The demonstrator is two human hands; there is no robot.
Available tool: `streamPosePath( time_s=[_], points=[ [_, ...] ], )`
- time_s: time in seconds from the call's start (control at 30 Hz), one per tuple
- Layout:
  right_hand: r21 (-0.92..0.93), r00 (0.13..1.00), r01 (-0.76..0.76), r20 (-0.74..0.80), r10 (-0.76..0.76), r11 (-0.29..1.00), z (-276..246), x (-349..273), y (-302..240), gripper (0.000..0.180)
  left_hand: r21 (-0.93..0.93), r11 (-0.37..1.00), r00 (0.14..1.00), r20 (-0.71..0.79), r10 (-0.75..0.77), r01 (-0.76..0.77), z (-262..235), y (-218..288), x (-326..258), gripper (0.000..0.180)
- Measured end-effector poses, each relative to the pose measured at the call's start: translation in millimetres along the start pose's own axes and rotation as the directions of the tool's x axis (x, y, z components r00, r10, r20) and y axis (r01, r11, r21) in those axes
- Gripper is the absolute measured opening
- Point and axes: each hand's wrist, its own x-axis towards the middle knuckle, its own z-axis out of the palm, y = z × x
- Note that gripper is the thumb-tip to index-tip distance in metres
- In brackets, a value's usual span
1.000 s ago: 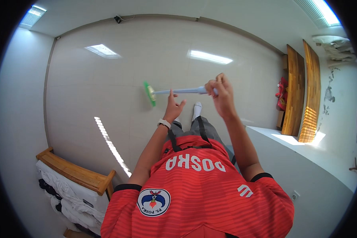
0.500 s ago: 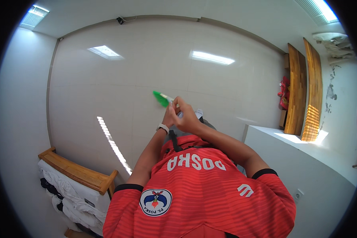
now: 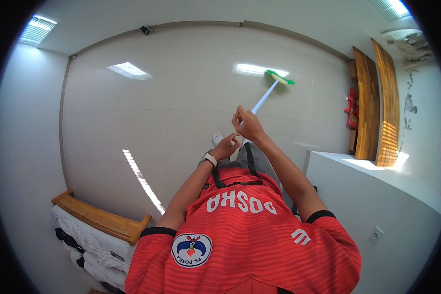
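A broom with a pale stick and green bristles reaches forward and to the right from my hands, its head over the tiled floor. My right hand is closed around the stick, farther forward than the left. Close to my body, my left hand is closed at the stick's near end, which the fingers mostly hide. A pale watch band circles my left wrist. One white shoe shows just beyond the left hand.
Wooden benches stand at the far right, with a red bag beside them. A white block or low wall rises at my right. At the near left is a wooden bench with white cloths. A small dark device lies by the far wall.
The broom's head has swung from just ahead of my hands to the far right. My right hand has moved slightly right and forward; the left has shifted right and nearer my body.
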Motion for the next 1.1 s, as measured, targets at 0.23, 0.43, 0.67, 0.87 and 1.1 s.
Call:
streamPosePath(
  time_s=[0.23, 0.43, 0.67, 0.87, 1.1],
  points=[
    [0.157, 0.959, -0.036, -0.273, 0.079, 0.987, -74, 6, -62, 0.020, -0.108, 0.991, 0.991, -0.118, 0.064, -0.077, 9, 5, 2, 0.048],
    [0.279, 0.917, -0.072, -0.359, 0.174, 0.957, -117, -20, -87, 0.023, -0.406, 0.904, 0.968, -0.251, 0.031, -0.134, 25, 78, 10, 0.055],
    [0.437, 0.967, -0.126, -0.148, 0.209, 0.890, -154, -63, -124, 0.025, -0.053, 0.977, 0.965, -0.177, 0.195, -0.207, 24, 161, -21, 0.032],
    [0.484, 0.970, -0.202, 0.217, 0.106, 0.852, -183, -96, -117, 0.031, 0.104, 0.943, 0.947, 0.086, 0.309, -0.317, 47, 209, -46, 0.027],
    [0.536, 0.990, -0.134, 0.114, 0.086, 0.833, -192, -136, -87, 0.035, -0.164, 0.900, 0.900, 0.105, 0.423, -0.404, 144, 158, -3, 0.019]
  ],
)
